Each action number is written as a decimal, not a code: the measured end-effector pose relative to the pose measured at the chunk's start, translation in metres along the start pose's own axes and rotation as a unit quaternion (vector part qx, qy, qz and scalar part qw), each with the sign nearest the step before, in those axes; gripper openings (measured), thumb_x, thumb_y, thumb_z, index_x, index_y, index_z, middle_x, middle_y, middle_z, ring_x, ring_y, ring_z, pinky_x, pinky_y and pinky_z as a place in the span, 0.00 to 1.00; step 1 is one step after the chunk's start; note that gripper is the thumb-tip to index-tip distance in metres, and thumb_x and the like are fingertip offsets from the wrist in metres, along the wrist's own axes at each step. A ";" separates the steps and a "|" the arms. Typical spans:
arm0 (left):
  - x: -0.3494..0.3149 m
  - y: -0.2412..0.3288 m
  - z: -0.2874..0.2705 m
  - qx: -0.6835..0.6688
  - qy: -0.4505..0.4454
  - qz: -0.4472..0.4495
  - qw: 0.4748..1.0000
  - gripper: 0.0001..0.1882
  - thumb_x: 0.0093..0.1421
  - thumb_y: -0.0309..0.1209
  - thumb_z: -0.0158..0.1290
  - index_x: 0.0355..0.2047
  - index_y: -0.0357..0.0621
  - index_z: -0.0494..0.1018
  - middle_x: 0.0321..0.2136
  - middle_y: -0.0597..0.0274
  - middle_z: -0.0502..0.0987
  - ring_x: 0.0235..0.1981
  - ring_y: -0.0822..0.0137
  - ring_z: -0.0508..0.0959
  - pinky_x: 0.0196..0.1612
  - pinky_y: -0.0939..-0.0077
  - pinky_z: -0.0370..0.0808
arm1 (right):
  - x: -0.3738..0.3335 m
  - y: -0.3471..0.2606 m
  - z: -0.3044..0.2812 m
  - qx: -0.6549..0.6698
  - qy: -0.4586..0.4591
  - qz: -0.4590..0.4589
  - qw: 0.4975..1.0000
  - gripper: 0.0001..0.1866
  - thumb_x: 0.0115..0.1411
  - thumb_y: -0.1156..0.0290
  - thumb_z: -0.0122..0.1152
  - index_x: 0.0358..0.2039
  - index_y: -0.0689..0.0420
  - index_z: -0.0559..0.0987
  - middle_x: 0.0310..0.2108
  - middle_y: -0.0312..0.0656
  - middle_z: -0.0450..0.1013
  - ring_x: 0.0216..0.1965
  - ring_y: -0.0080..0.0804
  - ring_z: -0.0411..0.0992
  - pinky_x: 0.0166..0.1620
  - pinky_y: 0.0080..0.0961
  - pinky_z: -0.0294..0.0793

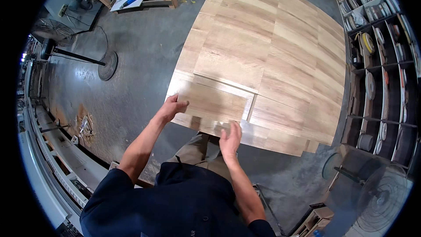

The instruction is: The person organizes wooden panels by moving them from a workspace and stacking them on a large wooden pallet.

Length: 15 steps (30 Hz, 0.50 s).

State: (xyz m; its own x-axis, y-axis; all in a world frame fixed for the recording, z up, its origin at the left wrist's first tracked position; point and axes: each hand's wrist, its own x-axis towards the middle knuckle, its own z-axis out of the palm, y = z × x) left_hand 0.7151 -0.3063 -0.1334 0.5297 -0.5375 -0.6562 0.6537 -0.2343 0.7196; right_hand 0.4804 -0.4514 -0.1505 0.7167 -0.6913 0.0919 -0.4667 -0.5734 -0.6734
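Presently 1 board [215,101] sits at nr edge of stack [280,39], long axis L–R, L hand [172,107] on its L end (can't tell if clamped), R hand [230,139] by R end, thumb & fingers apart.

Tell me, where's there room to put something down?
Bare grey floor between the left fan's base and tan panels. It's crowded near the left hand, right hand, and on shelves holding coils.

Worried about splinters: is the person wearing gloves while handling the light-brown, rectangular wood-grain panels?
No: the person's left hand and right hand are both bare, with uncovered skin visible.
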 end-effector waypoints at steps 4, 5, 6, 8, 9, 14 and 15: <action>0.042 -0.019 -0.002 0.125 0.056 0.059 0.989 0.13 0.54 0.28 0.57 0.40 0.34 0.74 0.32 0.64 0.77 0.33 0.73 0.74 0.39 0.77 0.71 | 0.009 0.044 0.024 0.456 0.065 0.457 0.761 0.13 0.58 0.73 0.59 0.39 0.67 0.70 0.35 0.44 0.71 0.34 0.31 0.73 0.38 0.24 0.76; 0.049 -0.024 -0.006 0.181 0.094 0.061 0.977 0.12 0.54 0.28 0.57 0.37 0.35 0.75 0.29 0.64 0.77 0.31 0.73 0.74 0.37 0.77 0.71 | 0.018 0.046 0.026 0.455 0.066 0.459 0.760 0.13 0.58 0.73 0.59 0.39 0.67 0.70 0.35 0.44 0.71 0.34 0.31 0.73 0.38 0.24 0.76; 0.051 -0.022 -0.001 0.185 0.090 0.059 0.977 0.12 0.54 0.28 0.57 0.37 0.35 0.75 0.29 0.64 0.77 0.31 0.73 0.74 0.37 0.77 0.71 | 0.026 0.048 0.028 0.485 0.082 0.490 0.720 0.10 0.59 0.75 0.57 0.39 0.67 0.70 0.34 0.45 0.71 0.34 0.34 0.74 0.38 0.28 0.77; 0.055 -0.019 0.012 0.225 0.127 0.069 0.964 0.09 0.53 0.29 0.57 0.32 0.35 0.76 0.24 0.65 0.76 0.27 0.73 0.73 0.33 0.76 0.71 | 0.039 0.053 0.028 0.531 0.121 0.519 0.659 0.07 0.61 0.77 0.53 0.36 0.68 0.70 0.33 0.49 0.72 0.35 0.40 0.75 0.40 0.35 0.80; 0.059 -0.025 0.012 0.227 0.126 0.068 0.963 0.09 0.53 0.29 0.57 0.32 0.35 0.76 0.24 0.65 0.76 0.27 0.73 0.73 0.33 0.76 0.71 | 0.044 0.053 0.027 0.531 0.122 0.520 0.657 0.07 0.61 0.77 0.53 0.36 0.68 0.70 0.33 0.49 0.72 0.35 0.40 0.75 0.40 0.35 0.80; 0.074 -0.035 0.016 0.262 0.150 0.104 0.947 0.09 0.50 0.31 0.57 0.29 0.37 0.75 0.18 0.66 0.72 0.22 0.74 0.68 0.27 0.74 0.67 | 0.053 0.051 0.025 0.542 0.144 0.563 0.607 0.06 0.62 0.77 0.51 0.35 0.68 0.70 0.31 0.49 0.73 0.30 0.37 0.76 0.34 0.28 0.81; 0.075 -0.035 0.016 0.293 0.160 0.114 0.936 0.11 0.49 0.31 0.57 0.30 0.37 0.76 0.17 0.65 0.72 0.21 0.74 0.69 0.27 0.73 0.68 | 0.054 0.049 0.024 0.535 0.141 0.568 0.609 0.06 0.62 0.76 0.52 0.35 0.68 0.70 0.30 0.48 0.74 0.28 0.36 0.76 0.32 0.27 0.81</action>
State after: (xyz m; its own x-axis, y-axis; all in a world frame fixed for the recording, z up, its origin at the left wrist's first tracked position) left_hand 0.7236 -0.3514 -0.2041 0.8150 -0.3797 -0.4378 0.1449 -0.5979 0.7883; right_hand 0.5089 -0.5067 -0.1964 0.0590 -0.5095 -0.8585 0.1352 0.8561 -0.4988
